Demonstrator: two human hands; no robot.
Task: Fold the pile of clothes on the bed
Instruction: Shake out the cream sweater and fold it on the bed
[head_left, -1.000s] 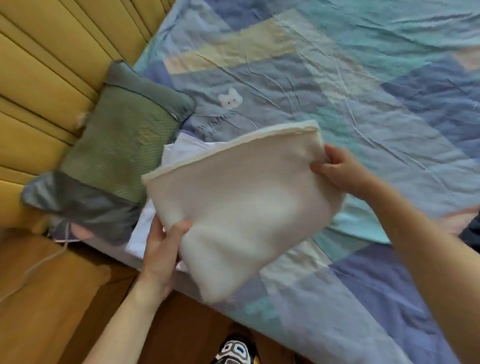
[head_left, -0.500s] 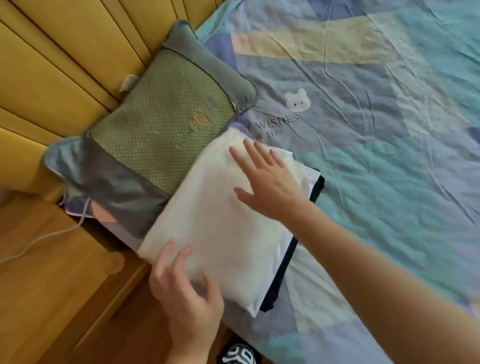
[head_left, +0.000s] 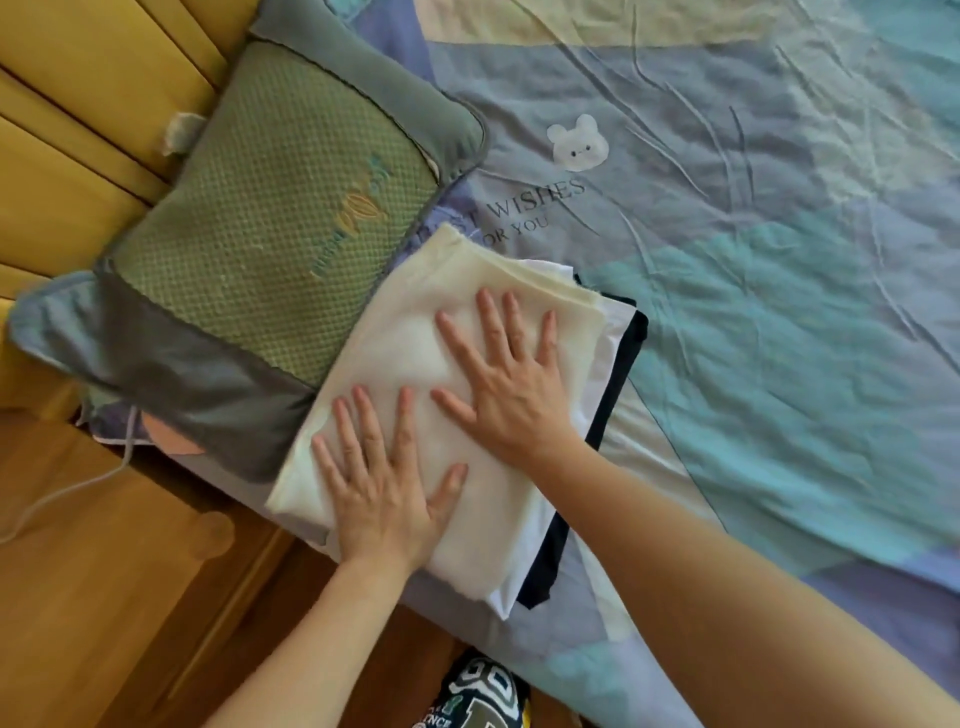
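A folded cream garment (head_left: 410, 338) lies on top of a small stack at the near left corner of the bed. Under it a folded white garment (head_left: 615, 325) shows along the right edge, and a folded dark navy garment (head_left: 621, 374) sticks out beneath that. My left hand (head_left: 384, 483) lies flat with fingers spread on the near part of the cream garment. My right hand (head_left: 506, 379) presses flat on its middle, fingers spread and pointing away from me. Neither hand grips anything.
A green and grey pillow (head_left: 260, 234) lies just left of the stack, against the yellow headboard (head_left: 67, 130). The patchwork blue and teal bedsheet (head_left: 753, 260) stretches to the right. A wooden bedside surface (head_left: 104, 597) with a white cable (head_left: 67, 493) is at the lower left.
A second ago both hands held the cream garment up by its edges. It was then laid on the stack, and both hands now press flat on it.
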